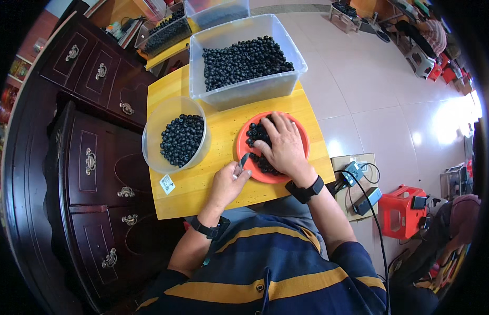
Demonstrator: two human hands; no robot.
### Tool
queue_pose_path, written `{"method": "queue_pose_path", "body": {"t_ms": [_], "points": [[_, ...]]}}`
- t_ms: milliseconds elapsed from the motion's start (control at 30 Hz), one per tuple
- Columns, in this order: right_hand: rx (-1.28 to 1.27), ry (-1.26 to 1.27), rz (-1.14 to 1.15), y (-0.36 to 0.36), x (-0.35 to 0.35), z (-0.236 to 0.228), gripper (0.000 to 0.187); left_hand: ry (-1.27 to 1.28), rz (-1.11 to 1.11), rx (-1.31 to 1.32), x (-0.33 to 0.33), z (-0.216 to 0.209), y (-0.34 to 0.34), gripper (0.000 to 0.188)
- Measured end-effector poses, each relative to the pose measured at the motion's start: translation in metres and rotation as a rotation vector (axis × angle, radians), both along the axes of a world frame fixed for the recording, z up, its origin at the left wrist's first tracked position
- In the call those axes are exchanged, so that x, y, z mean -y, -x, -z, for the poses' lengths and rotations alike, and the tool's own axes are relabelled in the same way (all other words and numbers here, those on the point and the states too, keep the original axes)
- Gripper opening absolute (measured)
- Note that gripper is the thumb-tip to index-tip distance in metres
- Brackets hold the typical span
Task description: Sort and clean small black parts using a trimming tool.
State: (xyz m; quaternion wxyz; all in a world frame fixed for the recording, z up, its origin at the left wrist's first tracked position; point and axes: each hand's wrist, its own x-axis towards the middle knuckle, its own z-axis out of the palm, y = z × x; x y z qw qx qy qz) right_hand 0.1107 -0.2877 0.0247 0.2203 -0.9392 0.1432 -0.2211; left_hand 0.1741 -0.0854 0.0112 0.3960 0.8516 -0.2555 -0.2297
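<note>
An orange-red plate [243, 167] lies on the yellow wooden table, holding small dark round pieces that look like beads [261, 164]. My right hand [282, 144] rests over the plate with its fingers spread among the beads, hiding many of them. At the plate's left rim, my left hand [229, 181] is closed on a small curved piece [244, 159], dark and thin like a blade; its lower end is hidden in the fingers. To the left of the plate stands a round clear tub [151, 140] of the same beads.
A big clear plastic box [249, 94] of beads stands at the table's [218, 126] far side. More bead containers [163, 34] are beyond it. Dark wooden drawers [89, 157] flank the left. A red stool [399, 212], a power strip [353, 170] and a black cable [378, 223] are right.
</note>
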Motion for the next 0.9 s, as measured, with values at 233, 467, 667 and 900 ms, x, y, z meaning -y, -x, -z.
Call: {"method": "queue_pose_path", "body": {"t_ms": [233,467,667,900], "points": [[-0.138,0.020,-0.094,0.015,-0.007,0.001,0.060,0.036,-0.041,-0.039,0.001,-0.004,0.002,0.023],[-0.106,0.016,-0.002,0.028,-0.001,0.002,0.070,0.075,-0.086,-0.068,0.006,-0.011,0.004,0.023],[-0.133,-0.065,-0.094,0.031,-0.009,0.001,0.069,0.152,-0.133,-0.113,0.000,-0.006,0.003,0.019],[-0.145,-0.106,-0.023,0.027,-0.017,0.001,0.075,0.078,-0.131,-0.126,-0.010,-0.003,-0.003,0.020]]}}
